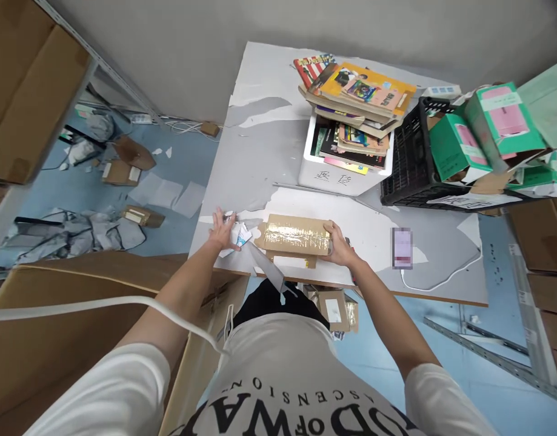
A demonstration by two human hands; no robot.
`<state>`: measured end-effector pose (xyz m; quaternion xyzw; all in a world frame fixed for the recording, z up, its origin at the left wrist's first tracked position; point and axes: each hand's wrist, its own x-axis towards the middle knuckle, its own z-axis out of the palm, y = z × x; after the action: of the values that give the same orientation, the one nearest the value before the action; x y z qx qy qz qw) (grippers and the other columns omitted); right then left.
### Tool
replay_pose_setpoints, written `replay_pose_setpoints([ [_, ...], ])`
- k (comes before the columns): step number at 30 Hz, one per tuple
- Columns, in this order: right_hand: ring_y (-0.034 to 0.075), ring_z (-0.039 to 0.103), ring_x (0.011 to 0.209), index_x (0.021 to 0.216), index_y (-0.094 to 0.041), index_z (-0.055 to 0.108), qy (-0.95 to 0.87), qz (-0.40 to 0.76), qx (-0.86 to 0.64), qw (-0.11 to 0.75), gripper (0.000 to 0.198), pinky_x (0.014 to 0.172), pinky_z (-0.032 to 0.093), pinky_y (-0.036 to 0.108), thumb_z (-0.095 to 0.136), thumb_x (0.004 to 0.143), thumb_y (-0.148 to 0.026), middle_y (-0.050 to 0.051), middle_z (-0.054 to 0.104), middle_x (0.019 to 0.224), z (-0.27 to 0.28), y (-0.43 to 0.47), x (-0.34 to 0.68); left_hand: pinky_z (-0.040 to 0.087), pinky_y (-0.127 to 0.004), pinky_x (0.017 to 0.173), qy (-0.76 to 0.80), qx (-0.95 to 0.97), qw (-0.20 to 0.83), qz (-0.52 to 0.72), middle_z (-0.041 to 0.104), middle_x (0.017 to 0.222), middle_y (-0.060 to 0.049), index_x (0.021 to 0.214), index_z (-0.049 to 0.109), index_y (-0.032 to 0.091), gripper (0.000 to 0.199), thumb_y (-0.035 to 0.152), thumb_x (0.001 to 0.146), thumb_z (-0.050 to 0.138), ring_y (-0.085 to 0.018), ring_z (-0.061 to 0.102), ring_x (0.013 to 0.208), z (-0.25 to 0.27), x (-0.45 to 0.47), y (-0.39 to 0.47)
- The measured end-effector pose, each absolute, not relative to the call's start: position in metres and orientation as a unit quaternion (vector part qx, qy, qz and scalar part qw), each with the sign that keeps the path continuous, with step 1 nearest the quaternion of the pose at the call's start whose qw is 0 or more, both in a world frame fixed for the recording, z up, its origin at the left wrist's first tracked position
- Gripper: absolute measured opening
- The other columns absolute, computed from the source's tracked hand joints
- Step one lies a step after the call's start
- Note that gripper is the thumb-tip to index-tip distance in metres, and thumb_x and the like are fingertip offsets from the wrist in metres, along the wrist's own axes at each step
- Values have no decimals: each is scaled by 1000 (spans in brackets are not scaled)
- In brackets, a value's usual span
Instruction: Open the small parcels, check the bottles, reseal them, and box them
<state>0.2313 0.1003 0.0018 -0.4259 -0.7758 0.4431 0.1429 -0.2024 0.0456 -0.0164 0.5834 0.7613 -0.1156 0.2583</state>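
A long cardboard box (pixel 297 234) with glossy clear tape over its top lies near the front edge of the table. My right hand (pixel 339 244) is closed around the right end of this box. To the left, my left hand (pixel 222 230) rests on the tabletop with its fingers apart, touching a crumpled white and blue wrapper (pixel 242 235). A grey-white strip (pixel 265 266) hangs over the table edge between my arms. Another flat cardboard piece (pixel 290 259) with a white label shows partly from under the box.
Behind the box stands a white bin (pixel 337 175) heaped with books (pixel 364 91). A black crate (pixel 403 157) with green boxes (pixel 505 118) is at the right. A phone (pixel 402 248) lies on a cable. Large cartons (pixel 91 339) flank the table's left side.
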Motion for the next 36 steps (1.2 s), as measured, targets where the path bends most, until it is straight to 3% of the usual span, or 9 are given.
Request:
replay_pose_setpoints([
  [4, 29, 9, 146, 146, -33, 17, -781, 429, -420, 171, 111, 113, 27, 48, 82, 56, -35, 9, 11, 154, -2, 96, 232, 30, -69, 98, 701, 647, 280, -108, -14, 157, -18, 148, 28, 28, 121, 47, 45, 88, -52, 1, 140, -38, -217, 55],
  [9, 30, 22, 143, 145, -26, 26, -754, 437, -462, 163, 105, 105, 37, 48, 80, 56, -31, 15, 14, 155, 0, 91, 230, 33, -53, 104, 690, 682, 241, 4, 31, 150, -16, 120, 61, 19, 53, 38, 71, 72, -38, 33, 131, -65, -233, 41],
  [11, 30, 22, 143, 144, -23, 29, -748, 433, -474, 170, 104, 104, 37, 48, 81, 54, -29, 16, 16, 155, 3, 89, 228, 35, -49, 103, 691, 685, 226, 54, 45, 138, -16, 107, 65, 18, 34, 30, 75, 65, -34, 42, 122, -71, -240, 36],
  [15, 29, 19, 144, 142, -18, 33, -745, 425, -483, 176, 102, 108, 33, 47, 82, 53, -27, 17, 21, 154, 10, 86, 223, 37, -48, 101, 700, 669, 201, 150, 52, 129, -16, 92, 66, 18, 19, 23, 75, 59, -32, 46, 117, -73, -255, 35],
  [19, 28, 22, 143, 142, -19, 34, -743, 417, -497, 165, 101, 109, 33, 47, 82, 54, -27, 15, 21, 155, 16, 85, 220, 37, -50, 101, 710, 629, 172, 267, 54, 125, -14, 82, 63, 19, 13, 29, 74, 61, -31, 49, 115, -61, -262, 42],
  [23, 29, 21, 143, 145, -20, 29, -747, 416, -499, 141, 102, 112, 29, 47, 81, 58, -29, 14, 17, 156, 17, 83, 220, 40, -46, 101, 715, 570, 142, 379, 55, 122, -13, 77, 61, 19, 20, 35, 69, 70, -29, 52, 114, -36, -254, 58],
  [27, 29, 18, 145, 146, -25, 25, -750, 410, -499, 143, 104, 114, 27, 48, 80, 58, -33, 9, 14, 157, 14, 82, 220, 42, -40, 101, 715, 500, 166, 460, 57, 120, -11, 85, 64, 18, 27, 37, 68, 73, -25, 55, 113, -13, -235, 75],
  [33, 28, 20, 144, 149, -26, 16, -745, 407, -503, 163, 107, 116, 23, 46, 74, 58, -23, 9, 19, 156, 15, 75, 209, 54, -36, 72, 696, 303, 483, 437, 66, 83, -7, 90, 62, 14, 49, 48, 59, 76, -21, 64, 75, -23, -174, 59],
  [36, 27, 26, 142, 151, -20, 12, -701, 432, -539, 178, 105, 115, 25, 45, 66, 61, -15, 13, 23, 155, 14, 60, 198, 52, -36, 77, 663, 317, 537, 415, 68, 88, -8, 94, 63, 15, 50, 45, 57, 76, -22, 64, 82, -36, -136, 38],
])
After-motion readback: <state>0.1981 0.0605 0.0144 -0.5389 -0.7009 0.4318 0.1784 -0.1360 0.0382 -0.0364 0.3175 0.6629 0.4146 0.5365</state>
